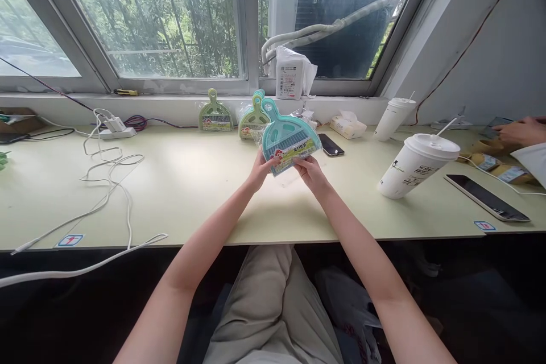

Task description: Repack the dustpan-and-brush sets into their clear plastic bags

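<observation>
A teal mini dustpan-and-brush set (289, 139), sealed in clear wrap with its printed label across the front, is held up over the middle of the pale green tabletop (191, 182), its handle pointing toward the window. The left hand (259, 169) pinches the lower left corner of the pack and the right hand (310, 173) closes on its lower right edge, both gripping the wrapper; the packaging looks unopened, so any unwrapping is judged not yet begun. Two more packaged sets, a green dustpan set (215, 114) and a second green-and-teal set (252, 116), lean against the wall at the tabletop's far edge, apparently untouched. Just beside the held pack, to its right, lies a dark smartphone (331, 145), then a tissue pack (348, 125) and a tall white cup (392, 117) near the far edge. A larger lidded paper cup with a straw (416, 165) stands toward the right, with a tablet (486, 198) near the front edge beyond it. At the far right another person's hand (518, 129) rests by small yellow packets (490, 162). A white charger cable (108, 182) trails over the left half from a power strip (115, 129), and a white bag (292, 73) sits on the windowsill.
</observation>
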Demonstrator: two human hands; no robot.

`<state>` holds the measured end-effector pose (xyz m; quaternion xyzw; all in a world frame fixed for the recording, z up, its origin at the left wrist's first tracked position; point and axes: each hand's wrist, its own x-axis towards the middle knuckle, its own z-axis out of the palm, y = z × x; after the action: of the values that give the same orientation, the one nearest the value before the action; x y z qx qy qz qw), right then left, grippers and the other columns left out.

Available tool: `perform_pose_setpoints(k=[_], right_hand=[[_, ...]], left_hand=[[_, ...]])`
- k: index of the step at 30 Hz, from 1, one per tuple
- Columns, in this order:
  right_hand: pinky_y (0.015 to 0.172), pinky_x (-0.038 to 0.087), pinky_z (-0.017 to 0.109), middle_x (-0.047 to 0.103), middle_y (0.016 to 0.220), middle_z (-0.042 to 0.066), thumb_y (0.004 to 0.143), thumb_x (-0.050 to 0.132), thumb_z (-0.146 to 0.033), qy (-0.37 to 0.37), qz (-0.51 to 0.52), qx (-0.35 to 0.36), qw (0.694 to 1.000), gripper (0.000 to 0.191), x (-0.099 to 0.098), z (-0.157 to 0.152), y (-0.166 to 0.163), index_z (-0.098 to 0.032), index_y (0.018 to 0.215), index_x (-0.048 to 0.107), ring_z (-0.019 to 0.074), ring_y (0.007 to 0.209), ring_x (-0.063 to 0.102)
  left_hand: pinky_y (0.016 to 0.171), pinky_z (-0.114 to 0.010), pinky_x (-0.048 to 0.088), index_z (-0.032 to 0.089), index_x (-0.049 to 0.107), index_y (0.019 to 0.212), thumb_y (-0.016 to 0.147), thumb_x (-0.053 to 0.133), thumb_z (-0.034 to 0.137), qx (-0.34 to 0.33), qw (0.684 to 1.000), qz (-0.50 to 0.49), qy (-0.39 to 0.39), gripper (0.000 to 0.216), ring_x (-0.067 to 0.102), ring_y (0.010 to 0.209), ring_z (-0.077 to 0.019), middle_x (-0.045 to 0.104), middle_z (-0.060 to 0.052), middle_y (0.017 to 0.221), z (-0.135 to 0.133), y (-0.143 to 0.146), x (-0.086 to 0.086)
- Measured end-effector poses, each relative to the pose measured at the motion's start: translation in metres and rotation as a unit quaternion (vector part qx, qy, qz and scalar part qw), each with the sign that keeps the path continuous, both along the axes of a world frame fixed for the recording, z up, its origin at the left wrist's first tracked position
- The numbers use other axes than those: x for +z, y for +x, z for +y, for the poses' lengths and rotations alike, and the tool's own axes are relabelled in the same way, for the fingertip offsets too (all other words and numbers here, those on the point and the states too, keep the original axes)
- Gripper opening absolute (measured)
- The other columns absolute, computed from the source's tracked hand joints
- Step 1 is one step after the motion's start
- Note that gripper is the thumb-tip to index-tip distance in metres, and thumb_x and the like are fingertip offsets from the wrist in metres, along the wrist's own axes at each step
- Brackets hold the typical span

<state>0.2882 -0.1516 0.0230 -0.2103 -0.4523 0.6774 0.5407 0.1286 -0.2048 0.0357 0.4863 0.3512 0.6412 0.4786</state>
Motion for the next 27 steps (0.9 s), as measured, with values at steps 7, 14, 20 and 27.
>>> perform_pose_setpoints(k=[7, 14, 20, 27], right_hand=[[0.105, 0.048, 0.036, 0.071, 0.096, 0.002, 0.058, 0.08, -0.02, 0.011, 0.011, 0.002, 1.0, 0.039, 0.0012, -0.0005, -0.0008, -0.021, 0.094, 0.067, 0.0232, 0.118, 0.058], [0.106, 0.047, 0.037, 0.071, 0.097, 0.002, 0.057, 0.082, -0.022, 0.015, 0.003, 0.014, 1.0, 0.03, 0.0001, 0.0014, -0.0018, -0.021, 0.084, 0.067, 0.0243, 0.118, 0.057], [0.105, 0.047, 0.036, 0.071, 0.102, 0.004, 0.059, 0.081, -0.025, 0.026, -0.004, 0.012, 1.0, 0.033, -0.0036, 0.0023, -0.001, -0.02, 0.089, 0.068, 0.0254, 0.119, 0.056], [0.105, 0.047, 0.038, 0.07, 0.104, 0.004, 0.061, 0.08, -0.027, 0.025, -0.02, 0.001, 0.999, 0.032, -0.002, 0.0007, -0.0004, -0.019, 0.089, 0.067, 0.0261, 0.119, 0.056]], left_hand=[[0.08, -0.046, 0.055, 0.028, 0.038, 0.133, 0.068, 0.072, 0.032, -0.014, 0.999, -0.004, -0.032, 0.074, 0.063, 0.101, -0.027, 0.058, -0.008, 0.124, -0.0038, 0.0013, 0.0052], [0.078, -0.046, 0.057, 0.026, 0.035, 0.132, 0.072, 0.069, 0.031, -0.036, 0.998, -0.007, -0.046, 0.069, 0.068, 0.09, -0.0263, 0.059, -0.01, 0.123, 0.0001, -0.0033, 0.0005], [0.072, -0.043, 0.059, 0.024, 0.034, 0.129, 0.074, 0.068, 0.033, -0.048, 0.997, 0.002, -0.056, 0.065, 0.07, 0.079, -0.0231, 0.058, -0.012, 0.124, 0.001, -0.0046, -0.0004], [0.07, -0.042, 0.059, 0.024, 0.034, 0.126, 0.075, 0.067, 0.033, -0.051, 0.998, 0.005, -0.047, 0.061, 0.07, 0.076, -0.0222, 0.06, -0.01, 0.119, 0.0022, -0.0043, -0.0024]])
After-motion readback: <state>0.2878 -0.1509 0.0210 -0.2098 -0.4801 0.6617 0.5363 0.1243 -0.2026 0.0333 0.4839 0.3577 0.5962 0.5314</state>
